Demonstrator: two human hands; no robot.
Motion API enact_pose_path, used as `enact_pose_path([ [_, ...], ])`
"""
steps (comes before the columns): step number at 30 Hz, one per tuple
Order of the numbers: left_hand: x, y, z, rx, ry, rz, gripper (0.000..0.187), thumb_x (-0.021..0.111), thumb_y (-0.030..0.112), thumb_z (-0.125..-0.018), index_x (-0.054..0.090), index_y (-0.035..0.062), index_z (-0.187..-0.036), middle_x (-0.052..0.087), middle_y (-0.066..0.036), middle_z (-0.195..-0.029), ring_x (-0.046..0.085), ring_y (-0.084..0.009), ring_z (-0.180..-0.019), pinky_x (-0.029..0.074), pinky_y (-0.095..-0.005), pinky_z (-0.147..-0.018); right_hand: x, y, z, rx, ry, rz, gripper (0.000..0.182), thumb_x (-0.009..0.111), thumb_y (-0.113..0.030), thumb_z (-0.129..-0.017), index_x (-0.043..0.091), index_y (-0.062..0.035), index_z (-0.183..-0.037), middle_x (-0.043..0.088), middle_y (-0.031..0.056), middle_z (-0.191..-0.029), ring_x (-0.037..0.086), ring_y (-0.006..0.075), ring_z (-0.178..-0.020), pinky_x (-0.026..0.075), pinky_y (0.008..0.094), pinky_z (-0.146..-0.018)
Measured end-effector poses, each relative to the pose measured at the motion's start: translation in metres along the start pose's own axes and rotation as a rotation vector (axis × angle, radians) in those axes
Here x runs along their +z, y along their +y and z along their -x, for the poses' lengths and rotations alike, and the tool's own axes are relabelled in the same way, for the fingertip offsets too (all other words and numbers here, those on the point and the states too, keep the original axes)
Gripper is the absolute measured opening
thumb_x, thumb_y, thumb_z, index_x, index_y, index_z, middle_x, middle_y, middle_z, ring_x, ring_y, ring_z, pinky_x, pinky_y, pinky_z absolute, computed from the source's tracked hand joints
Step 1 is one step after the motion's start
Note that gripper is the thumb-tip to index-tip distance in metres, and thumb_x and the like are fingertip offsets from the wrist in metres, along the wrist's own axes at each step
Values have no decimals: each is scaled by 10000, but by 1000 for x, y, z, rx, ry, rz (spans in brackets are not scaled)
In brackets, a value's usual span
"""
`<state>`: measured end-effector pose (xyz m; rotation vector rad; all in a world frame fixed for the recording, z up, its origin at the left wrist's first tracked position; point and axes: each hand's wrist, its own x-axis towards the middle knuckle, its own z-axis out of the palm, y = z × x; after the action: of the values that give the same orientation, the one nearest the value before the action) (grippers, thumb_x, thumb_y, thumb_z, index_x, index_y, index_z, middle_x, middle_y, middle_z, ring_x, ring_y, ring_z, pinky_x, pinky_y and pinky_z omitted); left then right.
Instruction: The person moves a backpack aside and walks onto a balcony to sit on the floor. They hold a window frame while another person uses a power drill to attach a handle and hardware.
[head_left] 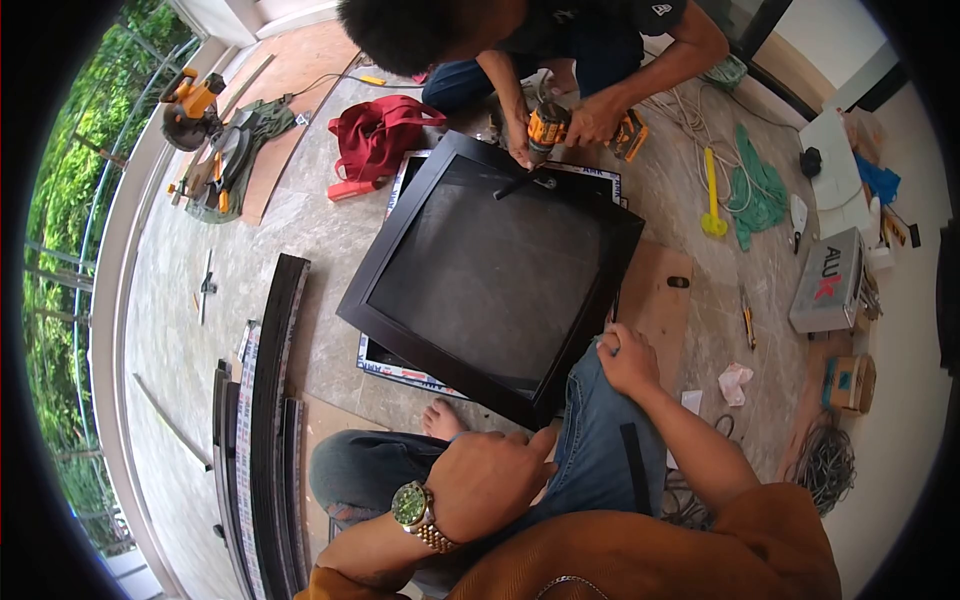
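My left hand (490, 485), with a watch (410, 505) on its wrist, is loosely curled over my thigh, close to the near corner of a dark framed panel (490, 270). I see nothing in it. My right hand (628, 358) rests on my knee, fingers closed; a thin dark rod (615, 303) sticks up from it beside the panel's right edge. The panel lies turned at an angle over another frame (410, 375) with printed tape. Across from me a co-worker's hands hold a yellow-and-black cordless drill (548, 128) over the panel's far edge.
Long dark profiles (275, 400) lie at left, a power saw (195, 110) beyond them. A red bag (375, 135) is near the co-worker. At right are a yellow hammer (713, 195), green cloth (755, 190), an ALUK box (828, 280) and coiled wire (825, 465).
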<state>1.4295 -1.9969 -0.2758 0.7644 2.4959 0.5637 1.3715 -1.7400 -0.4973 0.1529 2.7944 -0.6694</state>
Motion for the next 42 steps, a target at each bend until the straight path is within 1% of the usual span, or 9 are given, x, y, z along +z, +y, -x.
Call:
enact_pose_path([
  [9,3,-1,0,10,6,3,284,603,276,-832,566,44,-992,610,-100,-617,625,-249,-559,485,-350,-488,-3,-3,1,0,3,12,357,574,-290,-811,548,-104,-1115,585,116,-1124,520,320,-1075,392,430,-927],
  [16,2,2,-1,-5,-23,8,271,596,274,-840,563,45,-980,619,-109,-647,631,-257,-584,484,-355,-511,-3,-1,2,-4,13,-20,357,571,-292,-818,545,-88,-1110,585,127,-1115,521,324,-1072,395,430,-921],
  [22,4,4,-4,16,-47,-3,286,597,265,-841,566,67,-1045,622,-98,-659,631,-271,-593,486,-363,-505,-3,3,5,-15,69,-8,339,568,-303,-820,549,-91,-1083,582,115,-1083,534,311,-1047,407,438,-893],
  [23,0,8,-4,-20,-46,20,289,606,243,-833,566,77,-1067,633,-116,-693,634,-290,-620,486,-378,-530,-5,2,5,-47,41,20,333,567,-307,-819,550,-93,-1074,580,112,-1074,538,306,-1038,411,443,-882],
  [24,-2,11,-5,-62,-47,43,300,615,222,-826,566,88,-1089,644,-134,-726,636,-309,-647,486,-393,-555,-3,4,5,-8,47,-2,333,567,-307,-819,550,-93,-1074,580,112,-1074,538,306,-1038,411,443,-882],
  [25,-1,12,-6,-43,-78,26,300,615,222,-826,566,88,-1089,644,-134,-726,636,-309,-647,486,-393,-555,0,5,5,-2,61,11,329,565,-309,-819,550,-95,-1068,581,111,-1068,539,303,-1032,411,445,-878],
  [27,1,12,-7,-99,-105,36,317,617,214,-825,560,91,-1112,646,-143,-742,632,-327,-654,481,-406,-567,3,8,6,20,76,9,324,562,-310,-820,550,-97,-1063,581,110,-1062,541,300,-1027,412,448,-874],
  [34,0,15,-11,-121,-159,25,325,616,216,-826,551,101,-1124,650,-150,-757,629,-341,-665,475,-416,-566,-2,7,6,49,16,-14,315,557,-299,-821,548,-93,-1059,581,117,-1076,523,297,-1062,400,440,-900],
  [42,2,13,-8,-120,-124,38,329,612,219,-828,548,100,-1128,648,-151,-759,627,-336,-671,470,-416,-567,-5,5,4,59,-25,-4,325,553,-302,-825,550,-95,-1076,573,109,-1099,510,289,-1084,388,439,-917],
])
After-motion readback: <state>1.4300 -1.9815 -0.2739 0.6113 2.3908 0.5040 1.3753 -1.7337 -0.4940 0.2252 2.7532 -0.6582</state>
